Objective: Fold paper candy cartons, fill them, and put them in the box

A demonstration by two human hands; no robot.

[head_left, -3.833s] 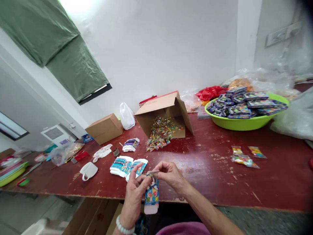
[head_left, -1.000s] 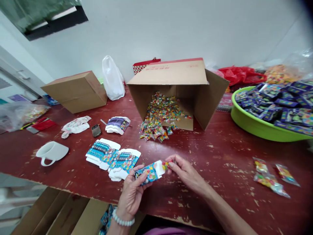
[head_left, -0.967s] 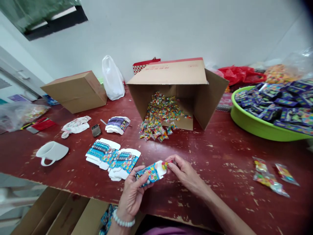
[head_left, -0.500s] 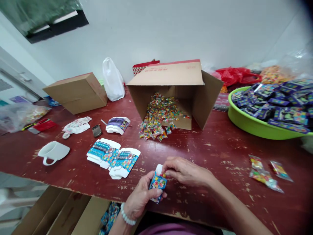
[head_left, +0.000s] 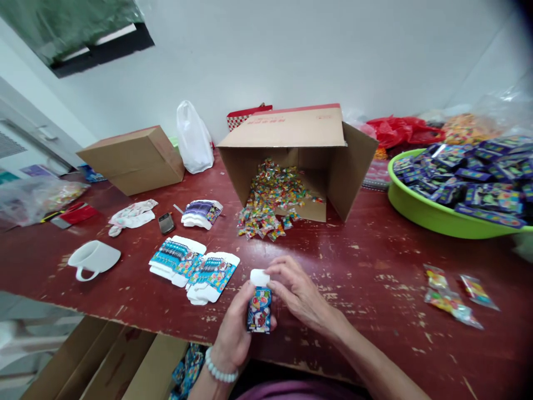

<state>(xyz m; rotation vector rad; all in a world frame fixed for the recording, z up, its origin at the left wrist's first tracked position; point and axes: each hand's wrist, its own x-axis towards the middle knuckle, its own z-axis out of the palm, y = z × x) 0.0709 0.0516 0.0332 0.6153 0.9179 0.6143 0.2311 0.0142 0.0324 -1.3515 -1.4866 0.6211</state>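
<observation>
My left hand is closed around a small blue printed candy box, held upright above the front edge of the table. The box's white top flap stands up. My right hand pinches the flap's right side between thumb and fingers. To the left lie two fanned stacks of flat blue cartons. Beyond my hands, small clear packets of colourful candy spill out of a cardboard box lying on its side.
A green basin full of purple candy boxes stands at the right. Nearer me lie a few loose candy packets. On the left are a white mug, a phone, a cloth and purple flat cartons. Open cartons stand below the table edge.
My right hand has shifted from the box's opening to its flap, and the candy its fingers held is out of sight. My left hand has turned the box upright and moved slightly left.
</observation>
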